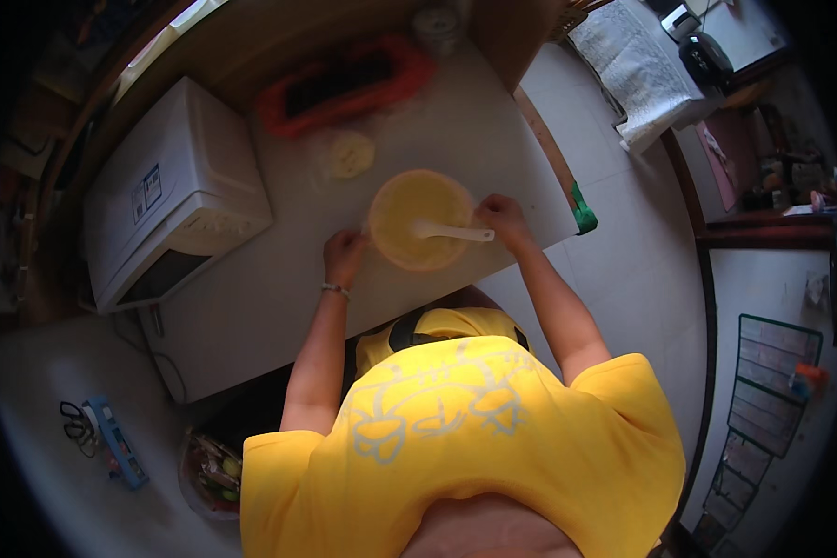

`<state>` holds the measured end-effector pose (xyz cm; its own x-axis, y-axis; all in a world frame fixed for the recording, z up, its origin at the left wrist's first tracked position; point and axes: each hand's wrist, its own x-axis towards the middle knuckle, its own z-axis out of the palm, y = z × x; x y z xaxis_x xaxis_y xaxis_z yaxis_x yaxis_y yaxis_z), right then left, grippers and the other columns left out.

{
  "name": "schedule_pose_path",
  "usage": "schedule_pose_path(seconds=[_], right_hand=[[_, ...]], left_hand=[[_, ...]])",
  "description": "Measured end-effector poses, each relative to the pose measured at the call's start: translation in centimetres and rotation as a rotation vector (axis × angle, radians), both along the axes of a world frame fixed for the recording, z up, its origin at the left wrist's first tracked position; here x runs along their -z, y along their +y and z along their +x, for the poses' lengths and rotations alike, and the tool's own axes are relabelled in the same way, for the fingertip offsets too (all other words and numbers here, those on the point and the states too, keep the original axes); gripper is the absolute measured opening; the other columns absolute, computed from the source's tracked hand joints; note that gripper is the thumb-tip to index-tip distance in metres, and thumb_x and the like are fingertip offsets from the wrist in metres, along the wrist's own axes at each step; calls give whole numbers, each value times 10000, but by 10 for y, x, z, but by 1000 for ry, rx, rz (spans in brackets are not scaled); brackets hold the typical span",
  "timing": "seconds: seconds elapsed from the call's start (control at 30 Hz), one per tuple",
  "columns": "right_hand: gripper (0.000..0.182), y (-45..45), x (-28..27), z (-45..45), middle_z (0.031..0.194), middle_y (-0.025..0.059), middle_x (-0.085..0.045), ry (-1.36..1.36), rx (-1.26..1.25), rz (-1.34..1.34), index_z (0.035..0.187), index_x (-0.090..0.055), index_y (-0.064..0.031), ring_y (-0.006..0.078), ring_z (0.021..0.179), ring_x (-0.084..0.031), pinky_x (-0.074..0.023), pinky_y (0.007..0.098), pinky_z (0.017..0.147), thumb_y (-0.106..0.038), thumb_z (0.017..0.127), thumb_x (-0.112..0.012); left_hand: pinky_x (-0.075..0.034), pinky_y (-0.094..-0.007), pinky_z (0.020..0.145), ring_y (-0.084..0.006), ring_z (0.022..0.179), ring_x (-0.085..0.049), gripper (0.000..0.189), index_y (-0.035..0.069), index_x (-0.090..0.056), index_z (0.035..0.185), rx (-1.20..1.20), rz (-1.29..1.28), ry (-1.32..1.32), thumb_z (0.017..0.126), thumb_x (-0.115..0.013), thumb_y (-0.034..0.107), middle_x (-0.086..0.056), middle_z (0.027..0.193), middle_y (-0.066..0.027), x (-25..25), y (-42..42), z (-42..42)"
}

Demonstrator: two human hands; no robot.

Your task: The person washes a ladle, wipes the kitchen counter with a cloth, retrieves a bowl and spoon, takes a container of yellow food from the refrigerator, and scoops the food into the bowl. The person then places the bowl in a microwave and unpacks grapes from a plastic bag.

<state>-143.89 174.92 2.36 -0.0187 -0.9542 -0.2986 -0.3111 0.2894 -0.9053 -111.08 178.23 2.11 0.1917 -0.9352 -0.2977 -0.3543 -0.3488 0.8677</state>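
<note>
A round bowl [392, 252] with a pale rim stands on the white tabletop in front of me. Inside it is a pale yellow mass [408, 199], too blurred to name more exactly. A white spoon [453, 232] rests in the bowl, its handle pointing right across the rim. My left hand [344, 257], with a bracelet at the wrist, has its fingers curled at the bowl's left edge. Opposite, the fingers of my right hand [506, 220] are pinched at the right edge, beside the spoon's handle end. The fingertips are blurred.
Left on the table [251, 335] sits a white boxy appliance [216, 150]. Behind the bowl are a round pale item [353, 155] and a red tray-like container [268, 111] with dark contents. Green tape [584, 209] wraps the table's right corner. A bag of items [213, 474] stands low at left.
</note>
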Motion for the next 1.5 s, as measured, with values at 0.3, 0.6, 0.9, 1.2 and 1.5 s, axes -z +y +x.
schedule_pose_path(seconds=[0.3,0.6,0.9,1.2,1.5], right_hand=[[170,4,7,-6,708,51,-603,115,-42,-82,819,-619,-25,142,622,-555,-451,282,584,-154,710,-626],[317,27,-23,-16,793,14,-573,-318,101,191,1038,-535,-65,97,580,-518,-410,234,471,-161,752,-634],[305,27,-14,-1,787,71,-587,-300,132,217,1047,-522,-29,114,559,-531,-414,233,441,-60,754,-597],[278,39,-45,-5,785,63,-573,-184,71,37,1021,-543,-37,132,580,-533,-434,261,507,-97,756,-601],[250,48,-88,19,789,103,-578,551,-436,-581,991,-580,-99,300,701,-587,-483,377,617,-132,753,-647]], left_hand=[[-440,-320,597,-181,633,-560,218,12,-602,743,6,-39,-71,726,-635,227,-603,685,-94,9,4,-1],[-424,-223,514,-80,599,-523,185,71,-609,925,-88,310,536,793,-631,199,-576,731,-1,-17,53,-8],[-440,-228,509,-78,596,-525,213,61,-610,939,-96,405,625,802,-648,219,-570,736,11,-25,58,-43],[-447,-231,520,-90,587,-526,149,75,-589,866,-53,374,569,816,-627,210,-556,689,1,-6,66,-43],[-470,-247,552,-103,639,-561,224,72,-583,990,-113,289,597,824,-617,220,-602,807,-19,-9,82,-34]])
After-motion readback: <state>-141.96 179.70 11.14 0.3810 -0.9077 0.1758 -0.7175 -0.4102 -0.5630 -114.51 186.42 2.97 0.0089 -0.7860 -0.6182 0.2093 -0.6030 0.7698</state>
